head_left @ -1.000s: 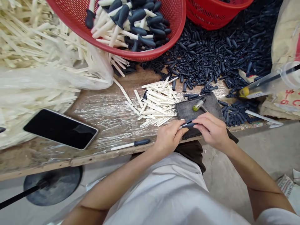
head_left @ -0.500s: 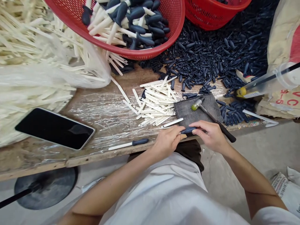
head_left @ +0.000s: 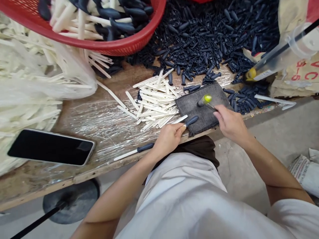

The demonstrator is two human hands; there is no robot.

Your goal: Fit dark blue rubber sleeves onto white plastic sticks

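Note:
My left hand (head_left: 169, 136) is closed on the white shaft of a piece with a dark blue handle (head_left: 192, 120). The handle end points away from me at the near-left part of a dark grey pad (head_left: 211, 111). In my right hand (head_left: 229, 124) is a hammer (head_left: 204, 99) with a yellow-green face, held by its handle above the pad. Beside the pad lies a heap of flat white strips (head_left: 159, 99). Another white shaft with a blue handle (head_left: 144, 147) rests near the table's front edge, left of my left hand.
A red basket (head_left: 119, 49) full of handled white pieces stands at the back left. Dark blue handle halves (head_left: 199, 46) cover the back of the table. A phone (head_left: 51, 147) lies at left by plastic-wrapped white strips (head_left: 27, 86). A clear tube (head_left: 276, 58) leans at right.
My right hand has let go of the blue handle and picked up the hammer from the pad. My left hand keeps the piece, now with its handle over the pad. The view has shifted.

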